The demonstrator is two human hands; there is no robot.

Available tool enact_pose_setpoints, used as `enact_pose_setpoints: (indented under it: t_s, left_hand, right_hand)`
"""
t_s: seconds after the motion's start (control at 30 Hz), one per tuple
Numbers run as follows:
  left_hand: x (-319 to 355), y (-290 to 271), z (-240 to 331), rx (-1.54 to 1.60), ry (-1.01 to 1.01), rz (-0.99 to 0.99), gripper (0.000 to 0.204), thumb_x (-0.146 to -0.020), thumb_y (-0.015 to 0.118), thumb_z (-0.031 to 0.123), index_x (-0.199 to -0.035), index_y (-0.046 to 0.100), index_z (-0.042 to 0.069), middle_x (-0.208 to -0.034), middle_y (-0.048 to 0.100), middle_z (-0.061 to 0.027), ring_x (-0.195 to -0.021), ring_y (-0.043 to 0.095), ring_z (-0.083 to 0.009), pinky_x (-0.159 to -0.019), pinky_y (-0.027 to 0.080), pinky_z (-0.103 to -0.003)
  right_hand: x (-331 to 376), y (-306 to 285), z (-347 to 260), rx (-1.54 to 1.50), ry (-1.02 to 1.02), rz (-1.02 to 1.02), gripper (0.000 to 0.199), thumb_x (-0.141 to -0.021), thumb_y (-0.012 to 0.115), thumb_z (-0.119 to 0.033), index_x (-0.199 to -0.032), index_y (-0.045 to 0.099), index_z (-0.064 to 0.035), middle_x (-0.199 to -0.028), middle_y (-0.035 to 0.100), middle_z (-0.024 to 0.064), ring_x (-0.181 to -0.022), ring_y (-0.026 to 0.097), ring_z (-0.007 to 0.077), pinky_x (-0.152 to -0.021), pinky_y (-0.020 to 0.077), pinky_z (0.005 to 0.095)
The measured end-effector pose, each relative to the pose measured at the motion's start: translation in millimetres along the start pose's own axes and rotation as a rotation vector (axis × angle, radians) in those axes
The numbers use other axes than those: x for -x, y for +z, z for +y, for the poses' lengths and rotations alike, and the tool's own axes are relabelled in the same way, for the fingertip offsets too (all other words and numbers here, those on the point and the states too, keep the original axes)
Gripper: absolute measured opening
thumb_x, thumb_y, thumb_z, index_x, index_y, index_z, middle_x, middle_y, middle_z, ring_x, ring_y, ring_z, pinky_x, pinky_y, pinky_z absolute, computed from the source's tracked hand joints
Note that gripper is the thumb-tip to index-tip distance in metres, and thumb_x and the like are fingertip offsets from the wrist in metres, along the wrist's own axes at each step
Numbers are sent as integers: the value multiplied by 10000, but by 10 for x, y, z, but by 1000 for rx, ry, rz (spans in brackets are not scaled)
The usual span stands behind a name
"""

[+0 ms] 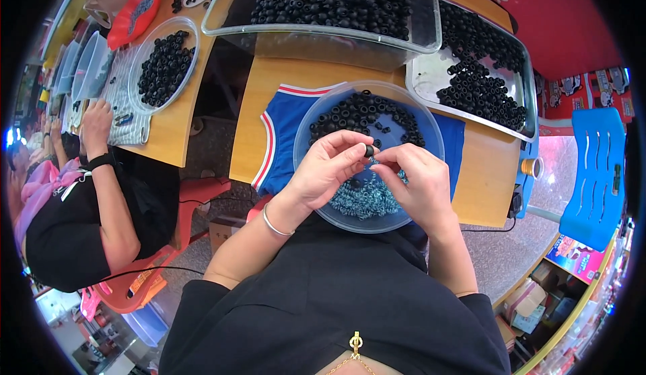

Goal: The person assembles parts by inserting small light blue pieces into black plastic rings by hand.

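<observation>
My left hand [321, 172] pinches a small black ring-like plastic part [369, 151] between thumb and fingertips. Close against it on the right, my right hand [422, 178] has its thumb and forefinger drawn together; whatever they hold is too small to make out. Both hands are over a round clear plastic basin [302, 127]. Inside, more black hollow parts [343, 110] lie along the far side, and a heap of small teal and white pieces [363, 201] fills the near side. Under the basin a blue garment with red and white trim [279, 136] is spread on the table.
Beyond the basin stands a large clear bin [323, 30] heaped with black parts. A metal tray [424, 72] at the right holds more. A co-worker's hand [96, 123] is at the left table, near another round container [193, 65]. A blue chair [592, 180] stands right.
</observation>
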State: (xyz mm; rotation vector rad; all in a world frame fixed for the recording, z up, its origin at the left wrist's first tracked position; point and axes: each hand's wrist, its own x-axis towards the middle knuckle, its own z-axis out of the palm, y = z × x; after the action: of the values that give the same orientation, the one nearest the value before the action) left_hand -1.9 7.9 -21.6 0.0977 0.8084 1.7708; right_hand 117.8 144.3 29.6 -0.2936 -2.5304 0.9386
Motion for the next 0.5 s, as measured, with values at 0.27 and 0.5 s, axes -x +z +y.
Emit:
enact_pose_setpoints:
  t_s: [0.27,0.5]
  left_hand:
    - [15,-27,-9,-229,53,-45,165,-930,630,100,-1086,636,47,-1005,651,-31,-865,620,-85,-753,518,-213]
    - [39,-41,52,105,-62,-15,199,-935,618,96,-1124,602,35,-1034,652,-80,-893,638,-113,-803,540,-226]
  right_hand:
    - [-11,-12,16,41,36,-31,145,-739,757,-128,-776,629,-71,-705,622,49,-638,621,219,-560,485,331]
    - [-151,-37,358,125,69,84,113,-778,705,-102,-850,635,-50,-790,644,89,-689,637,267,-611,505,354]
